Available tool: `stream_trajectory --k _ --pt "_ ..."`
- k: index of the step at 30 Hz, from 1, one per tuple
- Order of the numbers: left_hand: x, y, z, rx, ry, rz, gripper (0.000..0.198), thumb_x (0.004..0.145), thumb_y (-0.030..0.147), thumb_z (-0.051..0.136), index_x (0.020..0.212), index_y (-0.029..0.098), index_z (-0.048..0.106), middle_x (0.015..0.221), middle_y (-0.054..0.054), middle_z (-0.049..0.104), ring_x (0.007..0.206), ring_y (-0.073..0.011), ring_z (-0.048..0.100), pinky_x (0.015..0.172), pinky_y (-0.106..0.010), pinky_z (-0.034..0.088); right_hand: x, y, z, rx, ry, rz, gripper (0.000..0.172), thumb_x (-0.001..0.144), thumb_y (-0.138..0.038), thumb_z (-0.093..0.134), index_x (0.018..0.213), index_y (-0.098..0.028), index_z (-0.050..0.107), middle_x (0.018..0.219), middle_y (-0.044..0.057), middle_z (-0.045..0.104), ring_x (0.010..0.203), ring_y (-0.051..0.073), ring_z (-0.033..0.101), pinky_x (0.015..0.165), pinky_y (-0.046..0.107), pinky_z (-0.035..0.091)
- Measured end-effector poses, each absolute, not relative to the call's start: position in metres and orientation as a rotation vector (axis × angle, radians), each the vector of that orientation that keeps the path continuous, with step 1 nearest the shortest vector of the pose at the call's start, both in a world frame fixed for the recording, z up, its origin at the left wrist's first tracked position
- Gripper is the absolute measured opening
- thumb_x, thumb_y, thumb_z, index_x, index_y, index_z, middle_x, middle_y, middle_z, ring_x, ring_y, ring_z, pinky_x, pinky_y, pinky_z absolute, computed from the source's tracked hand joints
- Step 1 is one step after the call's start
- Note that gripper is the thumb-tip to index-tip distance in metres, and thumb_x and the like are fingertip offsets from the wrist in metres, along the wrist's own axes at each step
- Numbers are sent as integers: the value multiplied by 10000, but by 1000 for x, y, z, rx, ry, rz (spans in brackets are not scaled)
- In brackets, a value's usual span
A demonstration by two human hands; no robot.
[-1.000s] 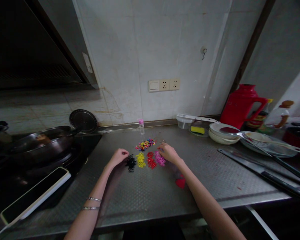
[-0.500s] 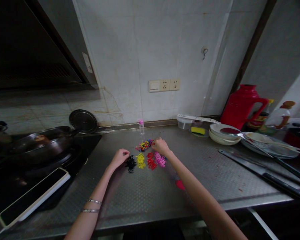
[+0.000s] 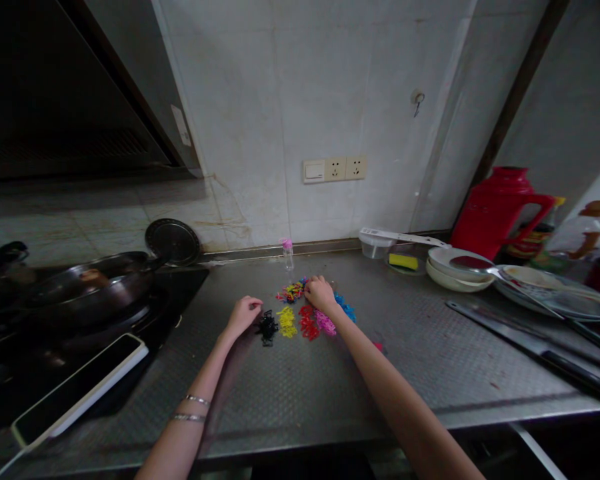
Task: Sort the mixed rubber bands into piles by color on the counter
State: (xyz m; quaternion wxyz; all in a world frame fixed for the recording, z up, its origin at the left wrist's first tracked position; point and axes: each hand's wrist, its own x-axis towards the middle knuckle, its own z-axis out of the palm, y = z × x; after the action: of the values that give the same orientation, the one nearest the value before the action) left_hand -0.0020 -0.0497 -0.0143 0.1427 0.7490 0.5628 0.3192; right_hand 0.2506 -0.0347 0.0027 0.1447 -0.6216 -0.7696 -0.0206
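Toward the back of the counter (image 3: 430, 347), your right hand (image 3: 320, 293) is curling down onto the mixed pile (image 3: 290, 291) lying just left of it, while your left hand (image 3: 244, 313) is resting half-closed beside the black pile (image 3: 268, 327) — whether either is pinching a band, you cannot tell.

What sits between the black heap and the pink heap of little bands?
In the head view, a yellow heap and a red heap lie side by side between them.
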Motion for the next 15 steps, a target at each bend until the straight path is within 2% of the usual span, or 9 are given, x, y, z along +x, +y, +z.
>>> stream_trajectory --k 15 --pt "-1 -51 -13 2167 1629 885 215 706 167 478 805 145 667 825 -62 627 765 -152 575 736 -253 438 275 -44 17 -1693 -2195 5 223 824 -257 443 905 -176 635 985 94 545 967 186 452 787 243 368"
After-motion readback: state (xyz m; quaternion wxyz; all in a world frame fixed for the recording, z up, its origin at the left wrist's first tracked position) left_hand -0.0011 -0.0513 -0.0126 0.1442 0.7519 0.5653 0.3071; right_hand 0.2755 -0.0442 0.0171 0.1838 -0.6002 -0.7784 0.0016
